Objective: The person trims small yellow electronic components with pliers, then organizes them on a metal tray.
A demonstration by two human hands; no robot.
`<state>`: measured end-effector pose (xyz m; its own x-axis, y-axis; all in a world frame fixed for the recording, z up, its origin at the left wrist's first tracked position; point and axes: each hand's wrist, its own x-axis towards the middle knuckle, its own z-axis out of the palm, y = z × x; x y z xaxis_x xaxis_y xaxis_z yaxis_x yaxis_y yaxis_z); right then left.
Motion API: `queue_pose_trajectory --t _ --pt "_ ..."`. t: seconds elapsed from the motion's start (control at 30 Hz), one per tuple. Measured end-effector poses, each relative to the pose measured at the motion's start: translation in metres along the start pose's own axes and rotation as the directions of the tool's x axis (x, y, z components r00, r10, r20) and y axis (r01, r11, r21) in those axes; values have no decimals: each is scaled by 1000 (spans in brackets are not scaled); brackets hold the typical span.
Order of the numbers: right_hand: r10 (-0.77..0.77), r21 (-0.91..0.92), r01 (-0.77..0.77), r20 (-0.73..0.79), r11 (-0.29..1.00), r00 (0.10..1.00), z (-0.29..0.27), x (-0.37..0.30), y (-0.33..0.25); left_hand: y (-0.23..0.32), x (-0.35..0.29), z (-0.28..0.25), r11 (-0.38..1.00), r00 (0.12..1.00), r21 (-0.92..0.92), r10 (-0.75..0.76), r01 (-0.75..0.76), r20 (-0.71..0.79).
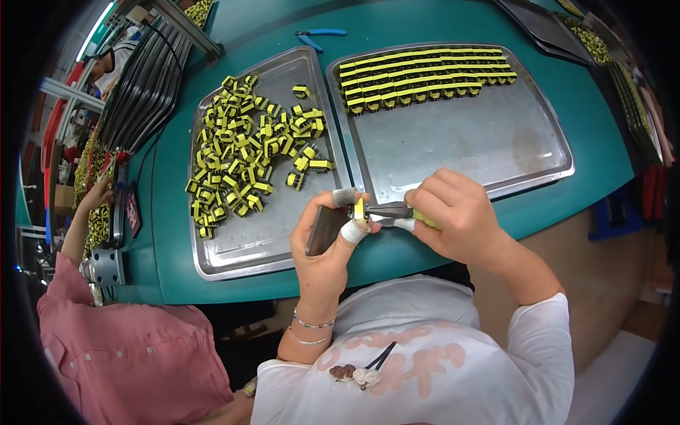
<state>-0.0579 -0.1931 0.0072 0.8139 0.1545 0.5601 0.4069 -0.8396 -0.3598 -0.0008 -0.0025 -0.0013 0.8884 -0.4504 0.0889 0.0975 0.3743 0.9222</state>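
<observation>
Between the thumb and a finger of my left hand (317, 273), both wrapped in white tape, is a small yellow-taped transformer (360, 210). A dark, flat piece (324, 230) lies against the same palm; its kind is unclear. My right hand (457, 212) is closed round pliers (391, 210) with yellow-green handles, their pointed jaws at the transformer's right side. Whether the jaws grip a pin is too small to tell. Loose transformers (244, 145) lie heaped in the left metal tray (262, 244). Others stand in rows (425, 74) across the far part of the right metal tray (453, 138).
Blue-handled cutters (322, 32) lie behind the trays on the green table (397, 255). At the left, a person in a pink shirt (134, 347) reaches toward more parts. Dark trays (145, 92) are stacked at the far left, and another dark tray (531, 28) is at the far right.
</observation>
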Motion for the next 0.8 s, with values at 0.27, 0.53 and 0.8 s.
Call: queue_pose_trajectory --t 0.27,0.53,0.8 --pt "97 106 -95 -14 990 995 -8 2 -1 -1 0 -1 1000 1000 8 8 -8 -17" --pt "309 680 -326 152 657 939 -9 13 -12 12 -1 13 984 990 -130 -108 120 94" --pt "326 922 -371 320 107 889 -1 11 -23 0 -2 7 986 990 -101 -127 133 64"
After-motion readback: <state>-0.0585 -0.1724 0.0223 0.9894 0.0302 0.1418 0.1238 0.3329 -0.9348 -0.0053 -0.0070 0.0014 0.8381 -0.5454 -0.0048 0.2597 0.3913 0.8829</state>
